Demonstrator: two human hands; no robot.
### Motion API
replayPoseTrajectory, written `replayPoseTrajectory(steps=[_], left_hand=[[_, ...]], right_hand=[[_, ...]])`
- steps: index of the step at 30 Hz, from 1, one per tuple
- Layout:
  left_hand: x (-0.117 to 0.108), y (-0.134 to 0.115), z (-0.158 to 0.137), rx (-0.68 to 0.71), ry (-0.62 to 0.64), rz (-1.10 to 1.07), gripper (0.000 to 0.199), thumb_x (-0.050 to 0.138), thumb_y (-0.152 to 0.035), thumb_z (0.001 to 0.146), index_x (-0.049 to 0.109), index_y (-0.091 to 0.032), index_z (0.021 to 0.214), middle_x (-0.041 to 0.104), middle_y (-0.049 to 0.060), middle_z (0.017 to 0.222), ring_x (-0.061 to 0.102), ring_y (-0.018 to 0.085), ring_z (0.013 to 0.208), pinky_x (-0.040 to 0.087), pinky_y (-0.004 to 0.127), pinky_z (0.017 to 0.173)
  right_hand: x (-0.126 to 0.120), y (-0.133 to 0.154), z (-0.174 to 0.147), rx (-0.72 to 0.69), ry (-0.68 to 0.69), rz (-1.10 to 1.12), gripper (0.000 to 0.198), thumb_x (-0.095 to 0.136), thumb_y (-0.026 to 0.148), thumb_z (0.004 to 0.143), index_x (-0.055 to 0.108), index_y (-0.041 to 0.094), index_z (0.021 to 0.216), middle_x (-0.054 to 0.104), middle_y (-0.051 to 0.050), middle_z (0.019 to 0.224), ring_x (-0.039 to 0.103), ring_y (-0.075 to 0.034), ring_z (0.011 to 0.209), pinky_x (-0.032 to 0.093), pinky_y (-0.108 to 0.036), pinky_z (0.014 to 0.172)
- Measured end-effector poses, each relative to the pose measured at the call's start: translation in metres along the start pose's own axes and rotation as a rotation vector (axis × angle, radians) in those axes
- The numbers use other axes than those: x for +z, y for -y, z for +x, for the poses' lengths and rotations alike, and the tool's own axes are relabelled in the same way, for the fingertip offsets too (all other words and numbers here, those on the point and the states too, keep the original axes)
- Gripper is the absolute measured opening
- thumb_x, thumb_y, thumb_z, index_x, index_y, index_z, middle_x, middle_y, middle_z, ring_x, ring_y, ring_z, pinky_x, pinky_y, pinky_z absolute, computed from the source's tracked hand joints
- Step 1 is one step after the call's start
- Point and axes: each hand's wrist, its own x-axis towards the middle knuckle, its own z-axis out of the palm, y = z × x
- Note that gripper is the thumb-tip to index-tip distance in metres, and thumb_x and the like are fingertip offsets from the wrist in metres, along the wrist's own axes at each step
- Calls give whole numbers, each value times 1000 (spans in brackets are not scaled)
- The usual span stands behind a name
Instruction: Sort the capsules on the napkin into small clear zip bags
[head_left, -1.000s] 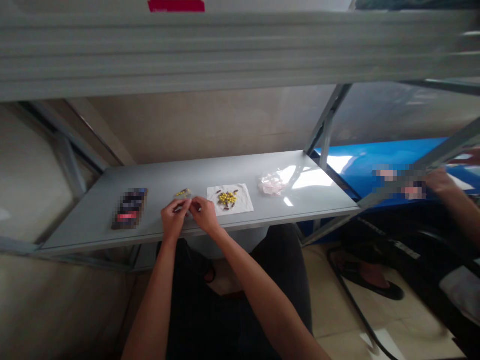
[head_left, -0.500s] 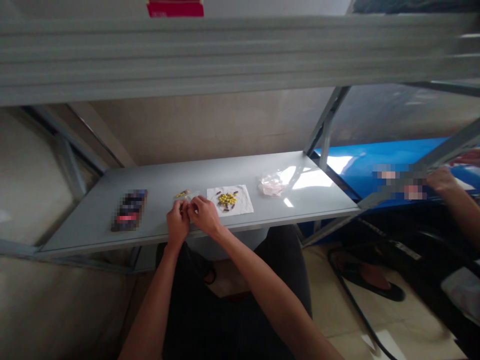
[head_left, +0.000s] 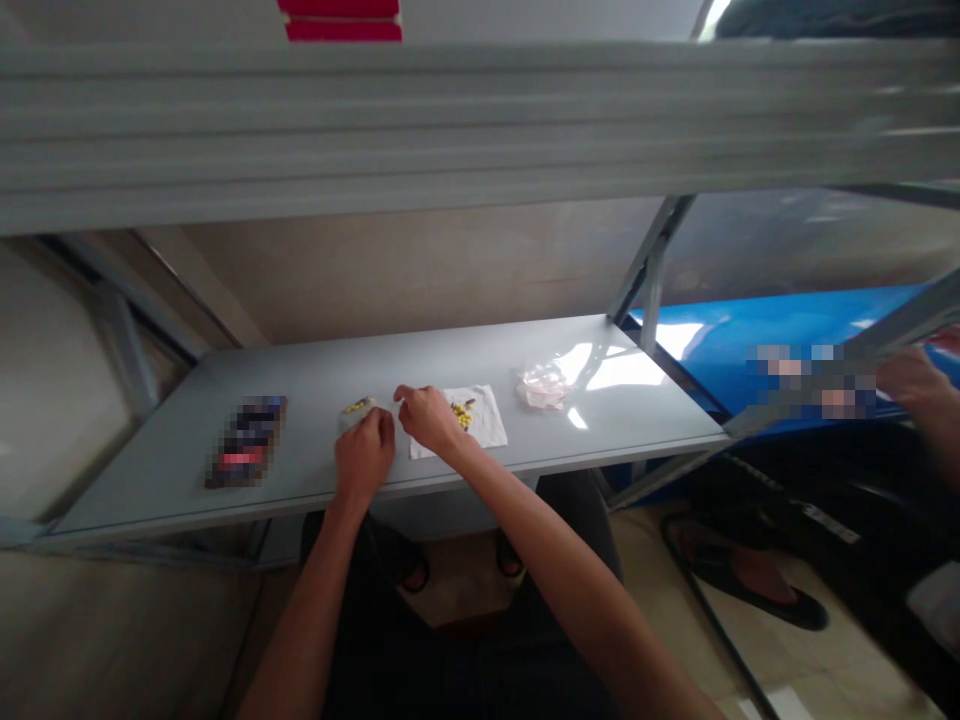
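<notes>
My left hand (head_left: pixel 365 455) is closed, thumb against fingers, at the near edge of a small clear plastic bag (head_left: pixel 358 406) with yellow and dark pieces inside. The bag lies against the grey shelf. My right hand (head_left: pixel 429 415) hovers over the left part of a white cloth (head_left: pixel 491 425). Its fingers are bent and a little apart, with nothing visible between them. Small yellow pieces (head_left: pixel 462 414) and a few dark ones lie in a pile on the cloth, partly hidden by the right hand.
A crumpled clear plastic bag (head_left: pixel 545 386) lies right of the cloth. A blurred-out dark item (head_left: pixel 247 440) rests at the shelf's left. Above runs a grey upper shelf beam (head_left: pixel 480 130). At the right, another person's arm (head_left: pixel 919 390) is over a blue table (head_left: pixel 720 330).
My hands were together at the small bag. The right hand has moved away to the right, over the cloth, while the left has stayed by the bag. The view has tilted slightly.
</notes>
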Motion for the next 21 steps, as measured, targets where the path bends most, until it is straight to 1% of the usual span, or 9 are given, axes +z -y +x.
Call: replayPoseTrajectory(steps=[3, 5, 6, 8, 10, 12, 14, 18, 21], left_hand=[[0, -5, 8, -28, -95, -259, 25, 49, -36, 97, 66, -20, 90, 69, 10, 90, 65, 24, 85, 46, 32, 73], [3, -5, 16, -106, -173, -539, 27, 55, -42, 94, 65, -20, 106, 69, 11, 112, 65, 24, 104, 50, 32, 82], [6, -4, 21, -167, -172, -697, 33, 59, -45, 92, 64, -21, 113, 67, 11, 119, 64, 24, 109, 52, 33, 85], [14, -2, 31, -295, -52, -1012, 42, 66, -49, 86, 62, -21, 118, 69, 10, 117, 67, 23, 105, 55, 35, 86], [22, 0, 39, -385, 118, -1255, 44, 74, -47, 79, 65, -19, 112, 72, 8, 103, 69, 20, 89, 58, 35, 80], [28, 1, 44, -423, 210, -1365, 46, 83, -41, 70, 67, -17, 106, 72, 6, 94, 68, 17, 78, 58, 32, 72], [34, 0, 46, -431, 218, -1381, 50, 88, -36, 63, 69, -16, 104, 71, 5, 90, 67, 15, 75, 58, 28, 68], [47, -4, 44, -377, 94, -1321, 55, 90, -35, 61, 69, -16, 108, 68, 2, 86, 65, 14, 77, 57, 25, 67], [58, -6, 42, -330, -16, -1199, 52, 89, -36, 62, 70, -16, 106, 68, 2, 87, 66, 15, 79, 57, 27, 69]], right_hand=[[-5, -18, 7, -32, -10, 306, 22, 49, 9, 90, 70, 15, 93, 74, -10, 85, 74, -23, 80, 57, -33, 74], [-9, -31, 10, -32, 0, 650, 18, 51, 14, 90, 69, 15, 91, 73, -8, 86, 74, -21, 78, 61, -31, 66], [-10, -37, 11, -28, 14, 816, 16, 52, 17, 90, 68, 15, 92, 73, -7, 88, 75, -21, 80, 62, -31, 65], [-14, -48, 11, -32, 41, 1058, 15, 58, 21, 86, 68, 16, 97, 74, -7, 95, 75, -21, 87, 65, -34, 68], [-17, -57, 9, -47, 45, 1178, 19, 64, 23, 83, 68, 16, 100, 74, -6, 98, 74, -21, 89, 67, -37, 73], [-21, -66, 5, -37, 33, 1216, 24, 69, 23, 79, 68, 16, 102, 74, -5, 98, 74, -20, 88, 67, -38, 75], [-25, -74, -1, 7, 17, 1190, 27, 72, 24, 77, 68, 16, 103, 74, -5, 97, 73, -19, 83, 67, -35, 71], [-28, -89, -13, 90, -30, 1028, 25, 66, 32, 83, 68, 16, 101, 74, -8, 96, 71, -16, 74, 62, -26, 56], [-24, -98, -21, 113, -99, 901, 32, 55, 37, 90, 68, 17, 111, 75, -7, 94, 68, -15, 71, 54, -21, 51]])
